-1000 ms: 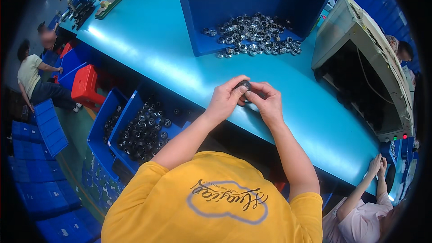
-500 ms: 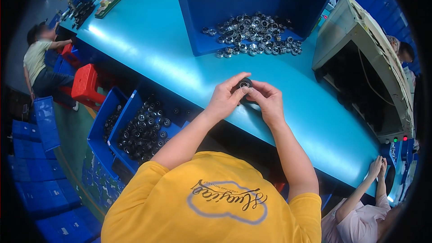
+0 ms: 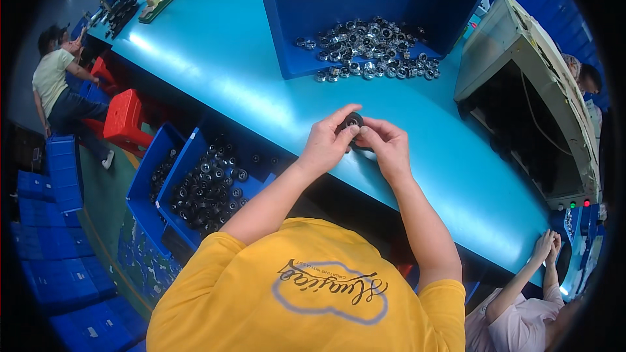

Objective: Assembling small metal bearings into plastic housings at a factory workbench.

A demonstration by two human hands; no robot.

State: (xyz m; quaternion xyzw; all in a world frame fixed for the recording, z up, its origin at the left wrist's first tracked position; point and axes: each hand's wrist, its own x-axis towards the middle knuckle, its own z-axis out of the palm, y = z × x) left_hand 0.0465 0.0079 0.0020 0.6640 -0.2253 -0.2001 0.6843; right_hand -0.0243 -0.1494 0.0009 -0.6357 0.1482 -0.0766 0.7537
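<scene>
Left hand (image 3: 328,142) and right hand (image 3: 390,146), close together, both clamped on one small black wheel-like part (image 3: 354,118), above a turquoise table (image 3: 215,85) near its front edge. Beyond, shiny round pieces (image 3: 372,45) lie in and just before a blue bin (image 3: 319,0) resting on its side. At lower left, a blue crate (image 3: 259,178) holds many black parts (image 3: 207,186).

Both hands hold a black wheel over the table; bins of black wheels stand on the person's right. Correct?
No, the bins of black wheels stand on the left, not right, in the head view; the left hand and right hand hold a wheel over the table.
</scene>
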